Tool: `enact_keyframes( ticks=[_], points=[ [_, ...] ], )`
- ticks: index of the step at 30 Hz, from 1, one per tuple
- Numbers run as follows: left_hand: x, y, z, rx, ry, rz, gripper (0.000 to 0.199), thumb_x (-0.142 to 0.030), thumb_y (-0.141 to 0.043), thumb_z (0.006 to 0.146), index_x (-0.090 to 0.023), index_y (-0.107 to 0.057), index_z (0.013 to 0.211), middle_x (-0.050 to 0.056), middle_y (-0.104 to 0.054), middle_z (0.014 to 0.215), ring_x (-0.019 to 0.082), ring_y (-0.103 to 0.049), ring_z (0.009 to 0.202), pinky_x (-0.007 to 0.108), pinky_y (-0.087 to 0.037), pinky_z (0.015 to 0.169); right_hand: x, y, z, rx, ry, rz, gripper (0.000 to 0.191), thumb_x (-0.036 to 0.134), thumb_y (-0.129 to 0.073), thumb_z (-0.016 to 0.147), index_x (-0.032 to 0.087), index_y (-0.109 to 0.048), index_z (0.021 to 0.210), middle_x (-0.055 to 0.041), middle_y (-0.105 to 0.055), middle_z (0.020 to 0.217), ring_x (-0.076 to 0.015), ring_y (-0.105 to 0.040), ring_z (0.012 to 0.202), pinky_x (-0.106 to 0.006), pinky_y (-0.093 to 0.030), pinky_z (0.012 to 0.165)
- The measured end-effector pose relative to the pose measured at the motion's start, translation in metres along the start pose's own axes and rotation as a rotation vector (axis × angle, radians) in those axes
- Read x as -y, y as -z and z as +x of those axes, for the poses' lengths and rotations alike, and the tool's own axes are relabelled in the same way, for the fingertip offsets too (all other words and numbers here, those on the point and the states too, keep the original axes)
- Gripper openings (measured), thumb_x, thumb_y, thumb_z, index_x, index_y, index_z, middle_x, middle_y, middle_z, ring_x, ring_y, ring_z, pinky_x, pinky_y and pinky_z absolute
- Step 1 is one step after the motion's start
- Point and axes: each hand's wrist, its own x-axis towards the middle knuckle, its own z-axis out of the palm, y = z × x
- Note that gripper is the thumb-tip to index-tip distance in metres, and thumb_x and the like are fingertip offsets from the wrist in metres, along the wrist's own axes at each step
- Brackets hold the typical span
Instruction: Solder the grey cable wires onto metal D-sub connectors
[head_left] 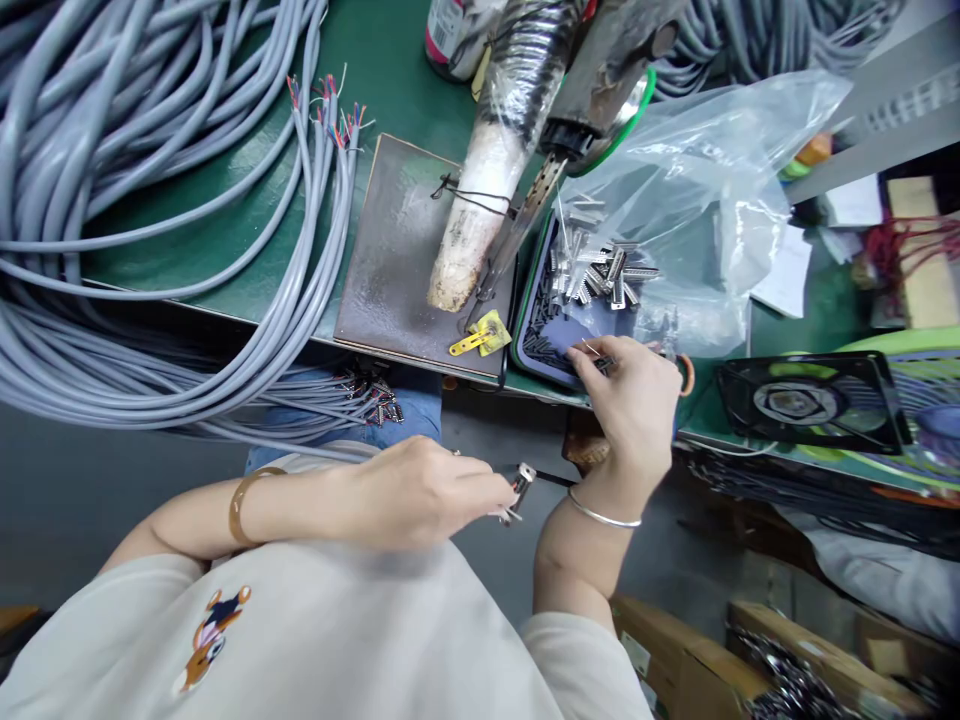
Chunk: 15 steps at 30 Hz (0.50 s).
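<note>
In my left hand [431,490] a small metal cable connector [523,480] is pinched by its end, held in front of my body below the bench edge. My right hand [630,395] reaches over the near edge of a shallow dark tray [517,345], thumb and fingers pinched together; what they hold, if anything, is too small to make out. Inside the tray lie small black pieces [544,335] close to my right fingertips, and a heap of metal connectors [611,272] farther back, partly under a clear plastic bag [697,220].
A brown board [401,240] carries a yellow clip [469,343]. Above it hang a wrapped duct [487,180] and a soldering iron [532,205]. Grey cables [277,260] with stripped ends fill the left. A black fan [814,402] stands at right, near a green basket [930,375].
</note>
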Motion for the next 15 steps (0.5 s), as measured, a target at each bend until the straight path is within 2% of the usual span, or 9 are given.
enact_keyframes(
  ticks=[1,3,6,8,9,11,13,15],
  points=[
    [0.000,0.003,0.002,-0.006,0.060,-0.151,0.019,-0.008,-0.052,0.100,-0.015,-0.069,0.096,0.005,-0.078,0.081,0.012,-0.070,0.064,0.020,-0.051,0.056,-0.003,-0.001,0.003,0.034,-0.007,0.006,0.026,0.040,-0.065,0.094,0.019,-0.072,0.082,-0.0061,-0.073,0.078,-0.0177,-0.060,0.066,-0.032,-0.040,0.065],
    [0.007,0.007,0.004,-0.067,0.263,-0.427,0.013,-0.014,-0.060,0.098,-0.016,-0.070,0.091,0.004,-0.078,0.081,0.011,-0.069,0.063,0.019,-0.052,0.058,-0.005,-0.001,0.008,0.091,-0.028,0.013,0.017,0.034,-0.070,0.089,0.020,-0.073,0.079,-0.0048,-0.075,0.079,-0.0163,-0.058,0.063,-0.032,-0.040,0.066],
    [0.025,0.011,0.004,-0.292,0.565,-0.694,0.014,-0.022,-0.068,0.094,-0.015,-0.067,0.083,0.003,-0.074,0.072,0.011,-0.069,0.063,0.020,-0.055,0.061,-0.004,0.001,0.015,0.194,-0.065,0.060,0.007,0.027,-0.072,0.082,0.020,-0.072,0.078,-0.0023,-0.074,0.078,-0.0150,-0.055,0.060,-0.031,-0.039,0.066],
    [0.036,0.011,0.003,-0.410,0.702,-0.751,0.017,-0.027,-0.073,0.090,-0.015,-0.066,0.082,0.001,-0.071,0.068,0.009,-0.064,0.057,0.019,-0.054,0.057,0.000,0.003,0.019,0.208,-0.097,0.082,0.004,0.025,-0.071,0.079,0.021,-0.071,0.078,-0.0010,-0.072,0.077,-0.0144,-0.052,0.058,-0.031,-0.038,0.065],
    [0.039,0.012,0.002,-0.454,0.740,-0.752,0.018,-0.029,-0.076,0.088,-0.015,-0.066,0.082,0.001,-0.070,0.068,0.007,-0.060,0.052,0.018,-0.051,0.053,0.002,0.005,0.019,0.182,-0.112,0.087,0.004,0.025,-0.071,0.079,0.021,-0.070,0.078,-0.0004,-0.070,0.075,-0.0140,-0.051,0.058,-0.031,-0.038,0.065],
    [0.043,0.012,0.001,-0.519,0.777,-0.722,0.020,-0.030,-0.079,0.084,-0.014,-0.067,0.083,0.001,-0.071,0.069,0.005,-0.054,0.047,0.016,-0.046,0.047,0.010,0.009,0.017,0.050,-0.145,0.098,0.005,0.026,-0.069,0.080,0.021,-0.069,0.079,0.0014,-0.065,0.070,-0.0132,-0.047,0.056,-0.031,-0.037,0.065],
    [0.043,0.011,0.001,-0.566,0.770,-0.686,0.019,-0.029,-0.080,0.082,-0.014,-0.068,0.084,0.001,-0.071,0.070,0.005,-0.054,0.048,0.016,-0.044,0.045,0.023,0.013,0.010,-0.158,-0.185,0.150,0.008,0.029,-0.067,0.083,0.021,-0.067,0.080,0.0036,-0.059,0.065,-0.0122,-0.044,0.053,-0.030,-0.035,0.063],
    [0.041,0.009,0.002,-0.603,0.745,-0.644,0.015,-0.027,-0.077,0.083,-0.014,-0.069,0.085,0.003,-0.072,0.073,0.007,-0.061,0.055,0.016,-0.048,0.050,0.040,0.017,-0.001,-0.378,-0.222,0.286,0.014,0.034,-0.068,0.087,0.021,-0.067,0.083,0.0040,-0.057,0.066,-0.0113,-0.042,0.051,-0.029,-0.033,0.057]
  ],
)
